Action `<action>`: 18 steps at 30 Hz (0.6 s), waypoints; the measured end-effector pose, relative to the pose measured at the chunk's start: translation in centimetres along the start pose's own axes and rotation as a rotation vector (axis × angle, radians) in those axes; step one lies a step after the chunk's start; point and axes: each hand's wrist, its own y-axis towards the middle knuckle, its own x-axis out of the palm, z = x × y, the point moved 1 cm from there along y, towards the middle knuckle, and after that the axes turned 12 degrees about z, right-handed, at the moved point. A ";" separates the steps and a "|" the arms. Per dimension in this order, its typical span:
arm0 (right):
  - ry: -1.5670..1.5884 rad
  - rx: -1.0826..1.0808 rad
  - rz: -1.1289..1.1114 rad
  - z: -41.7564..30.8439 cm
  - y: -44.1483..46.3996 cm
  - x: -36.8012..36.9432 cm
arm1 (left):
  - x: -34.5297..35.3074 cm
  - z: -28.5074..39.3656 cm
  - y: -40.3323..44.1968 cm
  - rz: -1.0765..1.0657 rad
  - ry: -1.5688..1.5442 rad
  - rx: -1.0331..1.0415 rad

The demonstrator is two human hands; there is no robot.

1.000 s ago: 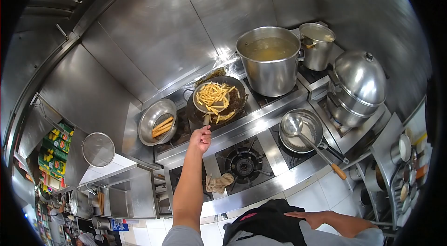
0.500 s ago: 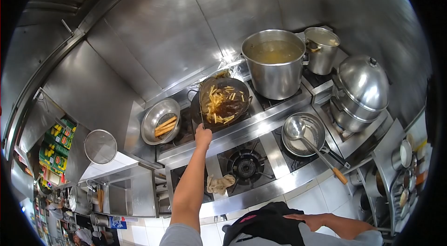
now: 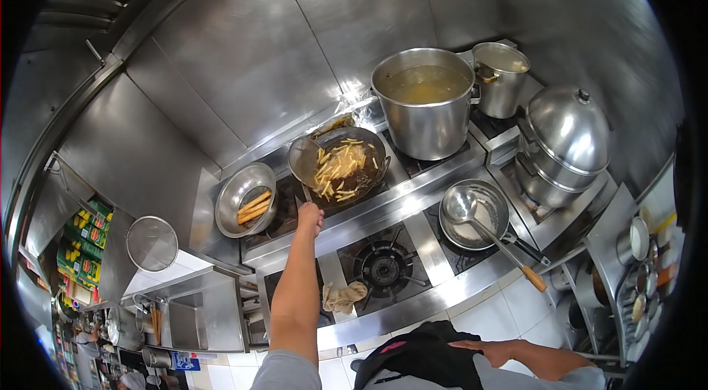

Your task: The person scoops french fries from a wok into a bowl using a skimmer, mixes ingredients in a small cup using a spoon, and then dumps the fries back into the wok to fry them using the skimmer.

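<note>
My left hand (image 3: 310, 219) is closed around the handle of a wire skimmer. The skimmer's round mesh head (image 3: 302, 160) is tilted at the left side of a dark wok (image 3: 383, 150) on the back burner. Pale fries (image 3: 341, 165) float in the wok's bubbling brown oil. My right hand (image 3: 493, 351) lies against the dark apron (image 3: 417, 353) at my waist, fingers stretched out and holding nothing.
Left of the wok, a metal bowl (image 3: 222, 211) holds several golden fried sticks. A big stockpot (image 3: 428, 124), a smaller pot (image 3: 504, 95) and a domed steamer (image 3: 571, 128) stand right. In front are a ladle (image 3: 461, 205) in a pan and a cloth (image 3: 343, 297).
The skimmer head has moved left from over the fries to the wok's side. The fries now spread across the oil, which bubbles paler. My right hand stays put.
</note>
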 end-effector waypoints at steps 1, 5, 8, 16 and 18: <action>-0.004 -0.008 0.003 0.0 0.0 0.0 | 0.5 0.0 -0.2 -0.034 -0.089 -0.122; -0.018 0.070 -0.023 -0.6 0.1 -0.3 | 2.0 0.4 -1.5 -0.195 -0.238 -0.341; -0.017 0.067 -0.022 -0.5 0.2 -0.4 | 3.0 -0.4 -1.9 -0.339 -0.370 -0.440; -0.030 0.050 -0.046 0.0 0.6 -0.6 | 4.5 -0.5 -4.5 -0.530 -0.646 -0.645; -0.036 0.054 -0.046 -0.2 0.6 -0.6 | 4.2 -0.2 -4.7 -0.540 -0.676 -0.676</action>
